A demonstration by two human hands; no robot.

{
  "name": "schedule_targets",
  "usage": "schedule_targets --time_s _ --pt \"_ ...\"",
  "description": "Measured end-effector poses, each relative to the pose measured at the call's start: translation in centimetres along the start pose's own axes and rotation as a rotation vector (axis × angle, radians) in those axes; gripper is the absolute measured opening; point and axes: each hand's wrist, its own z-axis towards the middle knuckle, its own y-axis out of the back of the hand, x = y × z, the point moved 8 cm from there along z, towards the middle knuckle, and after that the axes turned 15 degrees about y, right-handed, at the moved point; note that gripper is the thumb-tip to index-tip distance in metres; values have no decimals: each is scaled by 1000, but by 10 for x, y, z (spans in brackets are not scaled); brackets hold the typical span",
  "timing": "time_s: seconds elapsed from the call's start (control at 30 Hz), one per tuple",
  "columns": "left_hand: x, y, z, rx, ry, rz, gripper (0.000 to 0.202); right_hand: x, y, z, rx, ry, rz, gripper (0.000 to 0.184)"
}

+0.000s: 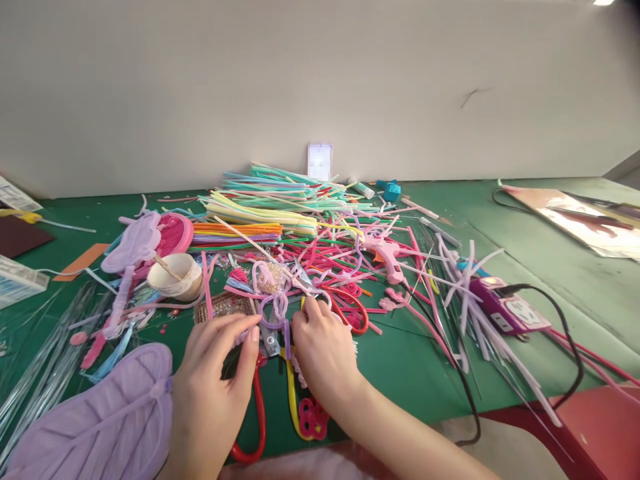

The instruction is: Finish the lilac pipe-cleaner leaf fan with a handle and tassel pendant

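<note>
My left hand (215,373) and my right hand (320,350) meet near the front of the green table (415,360). Both pinch a lilac pipe cleaner (276,310) bent into loops, with its tail running down between my fingertips. The left thumb and forefinger grip its lower left part; the right fingers hold its right side. Beneath my hands lie red-handled scissors (257,427) and yellow-handled scissors (293,400). A heap of pipe cleaners (280,220) in many colours lies just behind.
A pink glue gun (387,253) lies right of the heap, its black cord running to a purple power strip (505,308). A paper cup (175,275), a pink round box (175,233) and a lilac felt leaf (100,420) are at left. A red chair (600,427) stands at right.
</note>
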Motion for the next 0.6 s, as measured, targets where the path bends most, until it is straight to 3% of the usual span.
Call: schedule_targets --time_s 0.2,0.6 --pt "0 -4 0 18 -6 -14 15 0 2 -3 -25 17 -3 14" --pt "3 -4 -1 0 9 -44 12 -1 -10 -1 70 -2 40 21"
